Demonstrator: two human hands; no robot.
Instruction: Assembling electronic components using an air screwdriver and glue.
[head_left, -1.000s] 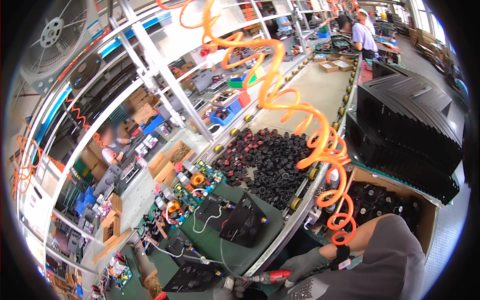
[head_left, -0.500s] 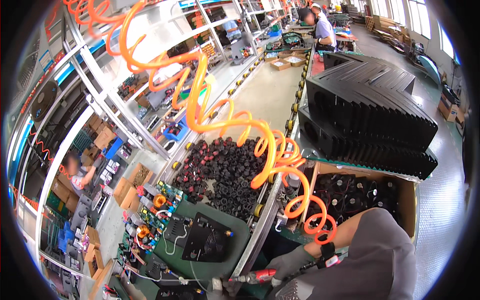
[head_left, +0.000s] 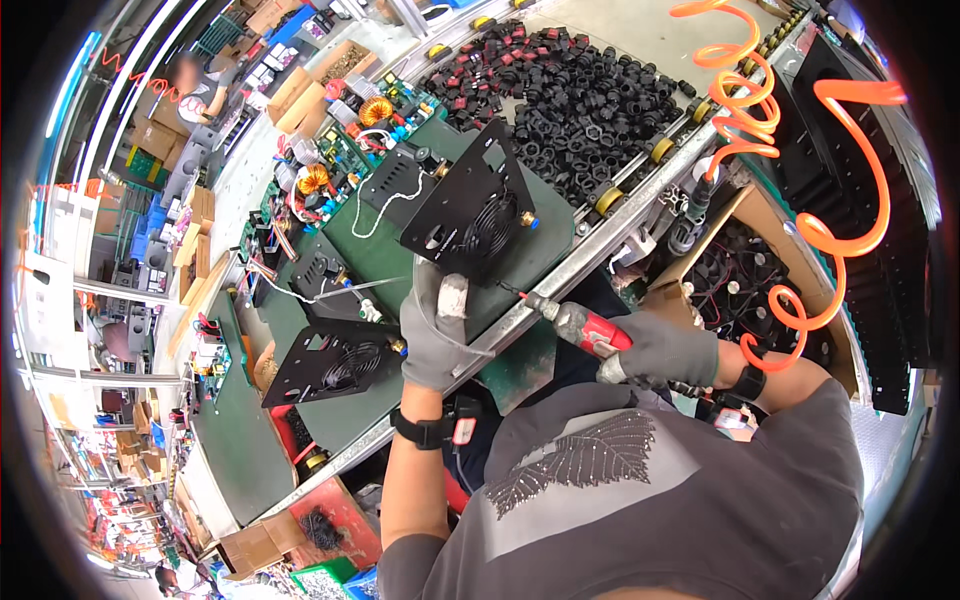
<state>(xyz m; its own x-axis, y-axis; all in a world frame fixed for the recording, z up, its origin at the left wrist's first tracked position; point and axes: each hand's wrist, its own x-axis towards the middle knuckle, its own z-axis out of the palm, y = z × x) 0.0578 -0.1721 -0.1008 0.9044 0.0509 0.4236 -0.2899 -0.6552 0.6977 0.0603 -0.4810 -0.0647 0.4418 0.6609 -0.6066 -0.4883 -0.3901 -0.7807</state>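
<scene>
Reaching up from the bottom of the frame with the left forearm and inward from the lower right with the right one, both strapped in black near the wrist. Holding the gloved left hand [head_left: 432,325] near the middle of the frame, at the lower edge of a tilted black panel [head_left: 455,222] with a round fan, above the green-topped bench [head_left: 555,240]; cannot tell, with fingertips partly out of sight, whether clamped on it or merely against it. Wrapping the gloved right hand [head_left: 660,348] firmly around a red and grey power screwdriver [head_left: 590,328], right of centre, and aiming its bit up and left, near that lower edge. Holding the hands apart, with the bit between. Showing a second black panel [head_left: 315,365] to the left of the left hand. Compared with a second ago, showing both hands higher in the frame, clear of the bottom edge, with far more of the arms and grey shirt [head_left: 600,480]. Showing the fan-bearing panel higher too, along with the pile of black plastic parts [head_left: 580,110], and the stack of black sheets [head_left: 885,320] now cut off by the right rim.
</scene>
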